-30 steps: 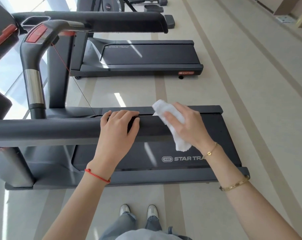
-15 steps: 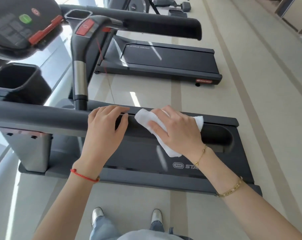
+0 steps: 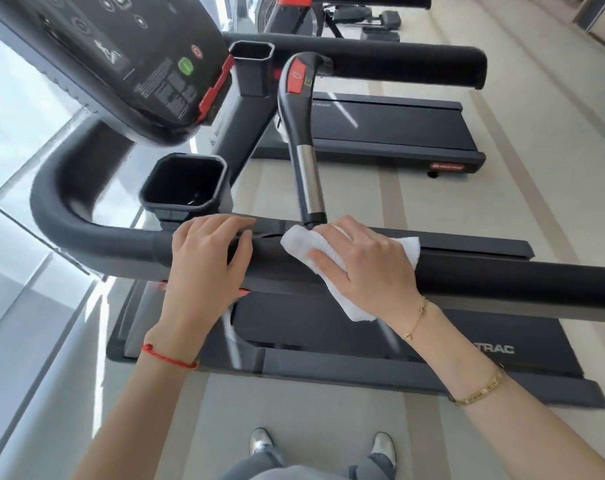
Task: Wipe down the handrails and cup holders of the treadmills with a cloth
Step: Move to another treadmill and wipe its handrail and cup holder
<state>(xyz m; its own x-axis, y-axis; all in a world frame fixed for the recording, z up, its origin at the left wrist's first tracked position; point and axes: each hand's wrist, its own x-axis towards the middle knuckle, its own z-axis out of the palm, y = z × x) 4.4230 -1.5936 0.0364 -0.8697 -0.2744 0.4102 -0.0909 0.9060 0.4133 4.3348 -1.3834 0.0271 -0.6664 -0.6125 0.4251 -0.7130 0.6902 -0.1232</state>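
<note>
Since the earlier frames, both hands have been carried leftward along the handrail [image 3: 502, 277], and the cup holder [image 3: 185, 185] and the console [image 3: 121, 60] are now seen in full where only their edges showed a second ago. The cloth [image 3: 308, 245], then at the rail's right end, is now pressed on the rail just below the foot of the upright grip [image 3: 306, 157].

The handrail is a thick, matte black tube, curved round at its left end. The cup holder is a glossy black cup with cut corners, set just behind the rail's far edge. The upright grip is black with a red button and a brushed metal sleeve. The cloth is white, soft and crumpled, and one corner hangs off the rail's near edge.

The right hand [image 3: 370, 268] is laid flat over the cloth, fingers straight and spread, pressing rather than clutching. The left hand [image 3: 207, 268] is rested on the rail just beside the cloth, fingers draped loosely over the top, with nothing held. A red cord [image 3: 169, 356] is worn on the left wrist, gold bracelets [image 3: 476, 391] on the right.
</note>
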